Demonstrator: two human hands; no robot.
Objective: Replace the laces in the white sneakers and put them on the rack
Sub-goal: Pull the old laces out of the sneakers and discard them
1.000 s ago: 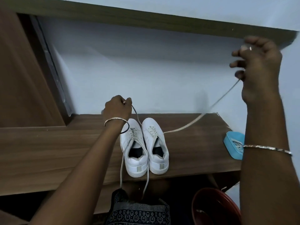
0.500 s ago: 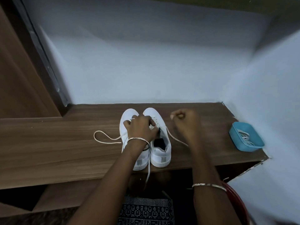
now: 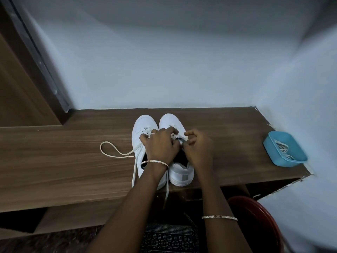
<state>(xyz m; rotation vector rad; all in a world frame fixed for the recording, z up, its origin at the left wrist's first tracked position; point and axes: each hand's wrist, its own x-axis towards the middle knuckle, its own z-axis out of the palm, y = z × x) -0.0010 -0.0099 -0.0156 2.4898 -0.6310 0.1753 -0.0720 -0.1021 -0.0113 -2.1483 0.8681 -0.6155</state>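
Two white sneakers stand side by side on the wooden shelf (image 3: pixel 63 161), toes to the wall: the left sneaker (image 3: pixel 141 130) and the right sneaker (image 3: pixel 181 173). My left hand (image 3: pixel 160 146) reaches across both, its curled fingers pinching the lace at the right sneaker's eyelets. Just right of it, my right hand (image 3: pixel 199 148) pinches the same lace with curled fingers. A loose lace (image 3: pixel 113 151) runs from the left sneaker in a loop on the shelf. Two lace ends (image 3: pixel 166 190) hang over the shelf's front edge. My hands hide the eyelets.
A blue tray (image 3: pixel 290 163) holding white laces sits at the shelf's right end, by the wall. A red bucket (image 3: pixel 259 221) stands below on the right. A brown wooden panel (image 3: pixel 21 92) rises at the left. The pale wall closes the back and right.
My right hand came down from head height, where it pulled a lace taut, to the right sneaker. My left hand moved from the left sneaker's toe onto the right one. A lace loop now lies on the shelf.
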